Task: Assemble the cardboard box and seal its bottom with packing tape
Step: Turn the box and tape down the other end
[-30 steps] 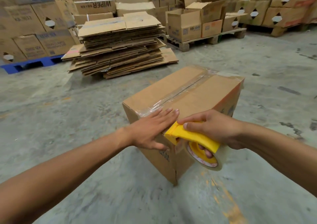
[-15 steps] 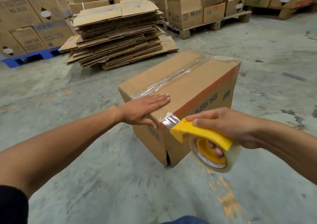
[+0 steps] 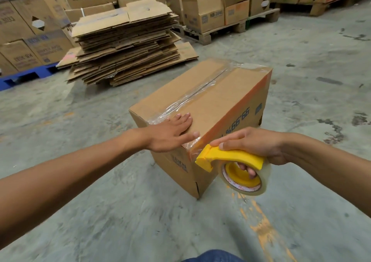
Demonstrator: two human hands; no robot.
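Note:
A brown cardboard box [image 3: 216, 101] stands on the concrete floor with its flaps closed on top. Clear packing tape [image 3: 197, 94] runs along the centre seam and folds over the near edge. My left hand [image 3: 170, 133] lies flat, fingers spread, on the near end of the box top, over the tape. My right hand [image 3: 251, 143] grips a yellow tape dispenser [image 3: 230, 158] with a clear roll, held at the box's near upper corner, its front end close to the tape end there.
A tall stack of flattened cardboard [image 3: 124, 43] lies behind the box to the left. Stacked cartons on a blue pallet [image 3: 26, 76] fill the far left. Open boxes on wooden pallets [image 3: 224, 27] line the back. A worn orange floor line [image 3: 265, 227] runs near my right.
The dispenser has come down off the box top to its near upper corner and slightly right, leaving tape folded over the edge. My left hand stays flat on the top.

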